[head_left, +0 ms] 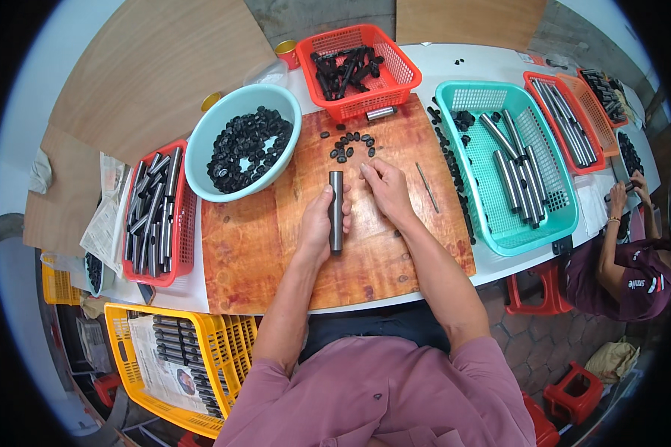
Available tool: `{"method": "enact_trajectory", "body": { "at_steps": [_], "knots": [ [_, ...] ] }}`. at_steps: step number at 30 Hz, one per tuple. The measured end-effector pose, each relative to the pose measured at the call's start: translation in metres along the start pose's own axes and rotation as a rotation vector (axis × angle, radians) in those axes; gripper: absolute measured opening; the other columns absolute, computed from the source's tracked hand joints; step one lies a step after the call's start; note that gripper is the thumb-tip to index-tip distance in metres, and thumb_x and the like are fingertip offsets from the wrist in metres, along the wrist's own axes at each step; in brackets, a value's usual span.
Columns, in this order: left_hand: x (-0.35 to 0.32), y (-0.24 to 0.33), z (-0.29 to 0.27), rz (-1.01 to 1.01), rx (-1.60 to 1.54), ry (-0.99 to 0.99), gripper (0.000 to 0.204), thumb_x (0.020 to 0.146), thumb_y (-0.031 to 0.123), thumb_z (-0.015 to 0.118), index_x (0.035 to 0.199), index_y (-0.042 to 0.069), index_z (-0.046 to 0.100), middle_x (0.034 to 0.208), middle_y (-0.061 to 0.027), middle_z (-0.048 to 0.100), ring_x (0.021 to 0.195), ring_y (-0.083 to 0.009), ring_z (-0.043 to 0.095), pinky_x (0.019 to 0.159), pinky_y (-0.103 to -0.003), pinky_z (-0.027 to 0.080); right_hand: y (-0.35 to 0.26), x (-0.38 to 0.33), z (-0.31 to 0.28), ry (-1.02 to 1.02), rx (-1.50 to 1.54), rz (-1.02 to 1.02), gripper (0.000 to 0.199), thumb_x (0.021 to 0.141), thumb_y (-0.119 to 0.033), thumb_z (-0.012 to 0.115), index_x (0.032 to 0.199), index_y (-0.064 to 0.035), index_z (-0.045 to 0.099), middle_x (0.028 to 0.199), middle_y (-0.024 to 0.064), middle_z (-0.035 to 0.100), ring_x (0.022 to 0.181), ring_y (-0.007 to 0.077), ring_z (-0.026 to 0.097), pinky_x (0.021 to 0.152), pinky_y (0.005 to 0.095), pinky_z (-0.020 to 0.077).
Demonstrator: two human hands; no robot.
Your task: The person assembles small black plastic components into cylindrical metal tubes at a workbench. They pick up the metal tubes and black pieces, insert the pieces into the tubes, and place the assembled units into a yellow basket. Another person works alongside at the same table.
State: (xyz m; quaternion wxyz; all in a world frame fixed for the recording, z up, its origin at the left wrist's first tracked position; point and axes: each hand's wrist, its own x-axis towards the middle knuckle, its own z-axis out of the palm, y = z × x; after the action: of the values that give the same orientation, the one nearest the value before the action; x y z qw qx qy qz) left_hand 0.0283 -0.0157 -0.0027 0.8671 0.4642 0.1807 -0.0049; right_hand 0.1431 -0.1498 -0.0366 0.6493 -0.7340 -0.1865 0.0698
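My left hand (317, 221) clamped on smooth metal cylinder (336, 212), right hand (388, 192) apart, curled, contents unclear, rounded black pieces (341, 159) far.

The metal cylinder (336, 216) — grey, smooth, shiny — is held over the wooden board's (253, 249) middle, one end toward the far edge; small black rounded pieces (341, 145) lie loosely clustered nearer that edge.

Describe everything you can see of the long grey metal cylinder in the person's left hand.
The long grey metal cylinder is straight and looks smooth, with lighter and darker bands along its length. Gripped around its middle by the left hand, it runs up and down the picture over the brown wooden board. Its tilt, and whether it touches the board, cannot be told.
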Motion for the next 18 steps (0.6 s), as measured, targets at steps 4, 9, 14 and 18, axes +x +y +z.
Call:
{"method": "enact_trajectory", "body": {
  "at_steps": [4,9,14,18],
  "knots": [
    [0.002,-0.006,-0.003,0.024,0.072,0.011,0.046,0.11,0.043,0.038,0.12,0.001,0.056,0.078,-0.0034,0.058,0.06,-0.0107,0.056,0.052,-0.025,0.047,0.003,0.001,0.0,-0.003,-0.029,-0.009,0.032,0.099,-0.027,0.063,0.087,0.0028,0.067,0.07,0.0093,0.061,0.065,0.0153,0.057,0.063,0.0328,0.0457],
    [0.002,-0.006,0.001,0.014,0.121,0.042,0.045,0.111,0.04,0.04,0.124,0.0,0.056,0.078,-0.0027,0.059,0.058,-0.0099,0.055,0.052,-0.024,0.047,-0.001,0.0,0.002,0.015,0.014,-0.007,0.033,0.099,-0.027,0.063,0.086,0.0028,0.067,0.069,0.0091,0.061,0.065,0.015,0.057,0.062,0.0325,0.0458],
    [-0.002,0.002,0.013,-0.011,-0.041,0.082,0.044,0.109,0.04,0.044,0.126,0.0,0.056,0.078,-0.0018,0.06,0.058,-0.009,0.055,0.052,-0.024,0.047,-0.004,-0.001,0.0,0.014,-0.026,0.005,0.032,0.099,-0.026,0.064,0.086,0.0029,0.067,0.069,0.0092,0.062,0.065,0.0145,0.058,0.062,0.0323,0.0461],
    [0.001,-0.007,-0.003,0.105,0.087,0.059,0.038,0.107,0.033,0.052,0.125,0.0,0.057,0.077,-0.001,0.06,0.057,-0.0078,0.055,0.051,-0.021,0.045,-0.004,-0.001,0.001,0.016,-0.034,-0.004,0.032,0.099,-0.026,0.064,0.087,0.003,0.068,0.069,0.0096,0.062,0.065,0.0149,0.058,0.063,0.0324,0.0466]
  ]
}}
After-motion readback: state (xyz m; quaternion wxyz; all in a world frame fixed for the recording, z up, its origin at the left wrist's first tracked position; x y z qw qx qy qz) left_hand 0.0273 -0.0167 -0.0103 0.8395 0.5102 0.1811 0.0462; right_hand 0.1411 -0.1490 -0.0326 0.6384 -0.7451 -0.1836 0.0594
